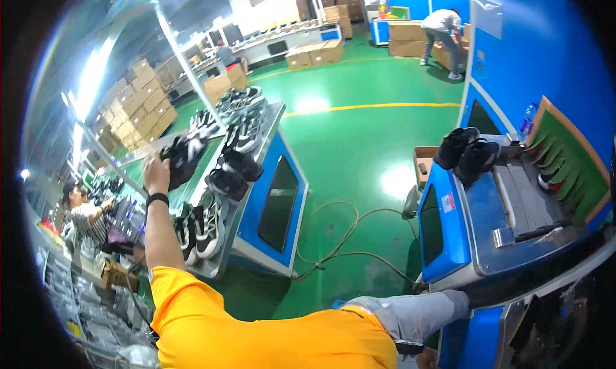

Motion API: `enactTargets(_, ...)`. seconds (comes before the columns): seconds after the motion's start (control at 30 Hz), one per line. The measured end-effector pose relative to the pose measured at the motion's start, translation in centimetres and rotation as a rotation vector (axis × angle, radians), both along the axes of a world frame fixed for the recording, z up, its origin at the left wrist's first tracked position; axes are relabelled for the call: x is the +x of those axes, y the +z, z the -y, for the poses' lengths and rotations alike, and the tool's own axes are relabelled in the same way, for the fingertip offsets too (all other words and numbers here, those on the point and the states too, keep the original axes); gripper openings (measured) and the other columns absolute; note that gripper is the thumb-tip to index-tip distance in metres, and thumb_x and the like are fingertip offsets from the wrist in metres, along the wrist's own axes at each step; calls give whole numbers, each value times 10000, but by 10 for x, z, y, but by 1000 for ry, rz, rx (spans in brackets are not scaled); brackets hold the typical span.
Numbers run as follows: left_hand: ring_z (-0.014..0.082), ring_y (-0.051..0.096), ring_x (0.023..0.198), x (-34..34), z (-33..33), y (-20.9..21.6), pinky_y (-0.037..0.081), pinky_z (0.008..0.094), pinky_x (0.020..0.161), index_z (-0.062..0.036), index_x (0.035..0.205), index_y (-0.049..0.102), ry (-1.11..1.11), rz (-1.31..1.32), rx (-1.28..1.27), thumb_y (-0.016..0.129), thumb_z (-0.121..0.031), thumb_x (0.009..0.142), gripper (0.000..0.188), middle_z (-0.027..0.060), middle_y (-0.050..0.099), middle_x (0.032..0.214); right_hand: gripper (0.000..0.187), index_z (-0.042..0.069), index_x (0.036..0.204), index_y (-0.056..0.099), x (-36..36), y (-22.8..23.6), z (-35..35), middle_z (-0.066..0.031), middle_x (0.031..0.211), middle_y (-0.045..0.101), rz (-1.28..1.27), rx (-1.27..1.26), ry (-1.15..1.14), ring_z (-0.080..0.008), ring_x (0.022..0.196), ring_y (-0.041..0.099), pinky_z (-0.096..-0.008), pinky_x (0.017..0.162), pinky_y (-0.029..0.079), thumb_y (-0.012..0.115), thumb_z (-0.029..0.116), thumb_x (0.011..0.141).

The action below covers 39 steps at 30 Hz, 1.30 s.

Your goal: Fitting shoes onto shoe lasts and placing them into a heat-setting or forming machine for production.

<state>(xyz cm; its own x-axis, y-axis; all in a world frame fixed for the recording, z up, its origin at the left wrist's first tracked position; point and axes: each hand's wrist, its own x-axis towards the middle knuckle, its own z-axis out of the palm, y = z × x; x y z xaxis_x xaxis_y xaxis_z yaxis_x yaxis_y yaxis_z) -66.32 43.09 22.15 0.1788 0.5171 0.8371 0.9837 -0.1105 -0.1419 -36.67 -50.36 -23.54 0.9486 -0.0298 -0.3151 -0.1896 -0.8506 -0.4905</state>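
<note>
My left hand [156, 173] reaches out over the shoe-covered conveyor table at the left. Its fingers are closed on a black shoe [185, 165], lifted above the tabletop; whether a second shoe is in the same grip I cannot tell. Just right of it, a pair of dark shoes [232, 176] stands near the table's edge. Closer to me are black-and-white sneakers [207, 231], beneath my forearm. More sneakers [247, 128] line the far part of the table. My right hand does not show.
At the right stands a blue machine [443, 231] with a pair of black shoes [467, 154] on its top. A hose [350, 231] loops across the green floor between table and machine. One person [443, 38] bends over boxes far off; another [90, 215] sits at the left.
</note>
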Motion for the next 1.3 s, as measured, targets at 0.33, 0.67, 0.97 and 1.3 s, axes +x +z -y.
enactTargets(0.33, 349, 704, 921, 456, 62, -62, 548, 449, 816, -44, 973, 721, -1112, -156, -500, 663, -218, 921, 190, 178, 728, 983, 415, -34, 1366, 589, -57, 26, -66, -259, 1315, 632, 229, 148, -483, -403, 1217, 592, -449, 1032, 468, 579, 208, 1029)
enactTargets(0.67, 436, 679, 1028, 891, 436, -190, 541, 487, 908, 42, 1373, 475, -1841, -872, -769, 673, -372, 898, 661, 274, 701, 1079, 360, -3, 1314, 613, -31, 50, -81, -237, 1373, 556, 133, -104, -410, -442, 1248, 520, -502, 1032, 465, 588, 185, 1007)
enactTargets(0.97, 420, 599, 1219, 1139, 555, -314, 503, 475, 1013, 38, 1296, 454, -1577, -470, -952, 886, -477, 694, 902, 276, 613, 1287, 425, 65, 1412, 579, 3, 68, -73, -188, 1519, 469, -16, 320, -564, -384, 1384, 458, -486, 1119, 423, 574, 288, 1050)
enactTargets(1.3, 400, 638, 1129, 1085, 594, -300, 532, 445, 965, 94, 1200, 570, -1426, -466, -874, 734, -707, 789, 915, 268, 620, 1210, 538, 141, 1552, 405, -21, 54, -51, -174, 1584, 370, -412, 485, -732, -382, 1448, 363, -470, 1186, 331, 558, 303, 1063)
